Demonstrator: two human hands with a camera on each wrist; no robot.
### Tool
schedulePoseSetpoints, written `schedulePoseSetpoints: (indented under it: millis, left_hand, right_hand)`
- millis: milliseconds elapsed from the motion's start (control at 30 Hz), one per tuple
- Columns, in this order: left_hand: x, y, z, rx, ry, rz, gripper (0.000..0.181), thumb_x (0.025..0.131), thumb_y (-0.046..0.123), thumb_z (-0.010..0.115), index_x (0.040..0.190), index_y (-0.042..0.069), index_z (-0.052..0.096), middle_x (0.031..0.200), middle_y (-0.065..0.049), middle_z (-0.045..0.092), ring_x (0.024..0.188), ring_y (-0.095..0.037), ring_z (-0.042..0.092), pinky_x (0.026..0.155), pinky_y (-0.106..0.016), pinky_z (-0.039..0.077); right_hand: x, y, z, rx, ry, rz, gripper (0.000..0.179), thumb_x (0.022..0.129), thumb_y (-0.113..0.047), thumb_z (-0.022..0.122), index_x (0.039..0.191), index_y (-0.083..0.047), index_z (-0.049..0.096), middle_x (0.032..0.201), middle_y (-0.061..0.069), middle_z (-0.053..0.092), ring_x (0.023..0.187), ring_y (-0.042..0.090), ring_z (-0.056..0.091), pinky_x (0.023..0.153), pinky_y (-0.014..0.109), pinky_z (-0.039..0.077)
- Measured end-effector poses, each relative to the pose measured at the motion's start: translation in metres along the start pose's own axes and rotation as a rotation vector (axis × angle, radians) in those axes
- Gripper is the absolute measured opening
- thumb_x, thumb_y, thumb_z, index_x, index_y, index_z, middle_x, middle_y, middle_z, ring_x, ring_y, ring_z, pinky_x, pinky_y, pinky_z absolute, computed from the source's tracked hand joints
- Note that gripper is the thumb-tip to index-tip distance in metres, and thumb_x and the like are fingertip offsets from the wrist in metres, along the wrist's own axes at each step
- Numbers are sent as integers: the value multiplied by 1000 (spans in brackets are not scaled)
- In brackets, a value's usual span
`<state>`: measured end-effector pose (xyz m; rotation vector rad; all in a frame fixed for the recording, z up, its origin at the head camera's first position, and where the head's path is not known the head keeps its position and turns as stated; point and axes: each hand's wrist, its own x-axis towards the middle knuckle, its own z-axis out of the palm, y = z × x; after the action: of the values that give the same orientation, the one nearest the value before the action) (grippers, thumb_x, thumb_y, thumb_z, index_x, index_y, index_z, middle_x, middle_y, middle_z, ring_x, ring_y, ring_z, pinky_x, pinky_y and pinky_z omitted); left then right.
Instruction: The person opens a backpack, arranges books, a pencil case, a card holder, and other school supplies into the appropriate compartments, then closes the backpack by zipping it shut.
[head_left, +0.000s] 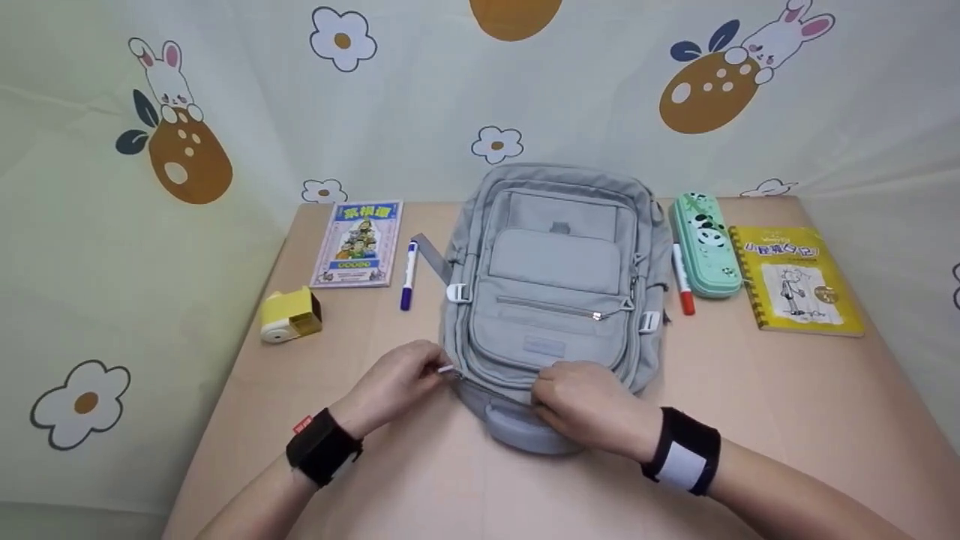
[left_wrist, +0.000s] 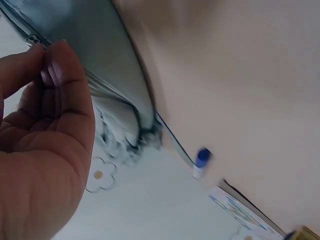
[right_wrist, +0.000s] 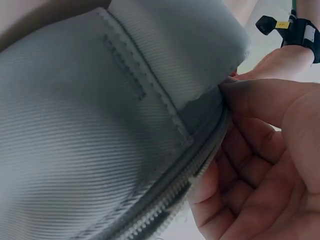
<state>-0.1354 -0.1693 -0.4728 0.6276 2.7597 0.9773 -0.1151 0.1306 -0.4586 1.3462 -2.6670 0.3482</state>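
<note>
A grey-green backpack [head_left: 555, 259] lies front side up, its top handle [head_left: 529, 433] towards me. At its near left corner my left hand [head_left: 401, 379] pinches a small zipper pull [head_left: 447, 368] between thumb and fingertips. My right hand [head_left: 589, 409] grips the edge of the bag beside the handle. In the right wrist view, thumb and curled fingers hold the fabric along a zipper [right_wrist: 170, 197], whose teeth show. The left wrist view has the zipper slider [left_wrist: 33, 39] right at the fingertips.
Left of the bag are a comic-covered book [head_left: 358, 244], a blue-capped marker [head_left: 409, 275] and a yellow pencil sharpener [head_left: 291, 315]. On the right stand a red-capped marker [head_left: 682, 277], a green panda pencil case [head_left: 706, 244] and a yellow spiral notebook [head_left: 796, 281]. A patterned curtain [head_left: 420, 97] borders the table.
</note>
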Motion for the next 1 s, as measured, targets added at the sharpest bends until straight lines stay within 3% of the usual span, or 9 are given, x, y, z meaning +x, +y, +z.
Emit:
schedulePoseSetpoints:
  millis: [133, 267, 467, 567, 800, 1000]
  left_hand:
    - [7, -16, -6, 51, 74, -50, 13, 90, 0, 73, 94, 12, 72, 90, 2, 65, 86, -17, 62, 83, -40, 54]
    - [17, -29, -8, 83, 101, -71, 10, 91, 2, 73, 94, 11, 71, 92, 0, 65, 89, -21, 64, 86, -41, 54]
    - [23, -32, -10, 103, 97, -85, 8, 92, 5, 73, 95, 12, 71, 93, -1, 65, 90, -22, 65, 87, -42, 54]
    - [23, -30, -12, 106, 90, -86, 7, 92, 6, 74, 97, 11, 71, 93, -1, 65, 90, -22, 65, 86, -42, 54]
    - [24, -30, -14, 91, 75, -121, 5, 92, 9, 75, 95, 12, 71, 91, 0, 64, 85, -19, 63, 83, -41, 54]
    - [25, -31, -12, 85, 74, -114, 5, 92, 12, 76, 94, 11, 72, 89, 0, 64, 82, -18, 62, 81, -40, 54]
  right_hand:
    - [0, -1, 0, -3, -4, -3, 21, 90, -18, 74, 74, -19, 62, 71, -9, 58, 65, 13, 58, 56, 32, 50]
    - [1, -3, -1, -6, -22, -18, 21, 90, -17, 73, 72, -19, 61, 71, -8, 58, 64, 14, 58, 56, 32, 49]
    - [5, -2, -4, 33, -63, -16, 20, 87, -14, 73, 72, -20, 63, 69, -9, 57, 60, 12, 55, 54, 31, 48]
    - [10, 0, -11, 53, -103, -5, 17, 88, -21, 76, 74, -20, 67, 70, -10, 59, 60, 10, 55, 54, 30, 48]
    - [49, -4, -24, 28, -192, 18, 31, 91, -38, 75, 71, -19, 63, 66, -8, 53, 56, 12, 49, 50, 31, 43]
    - [82, -16, -10, -18, -272, 31, 38, 90, -38, 73, 62, -19, 55, 58, -6, 49, 53, 17, 49, 48, 37, 44]
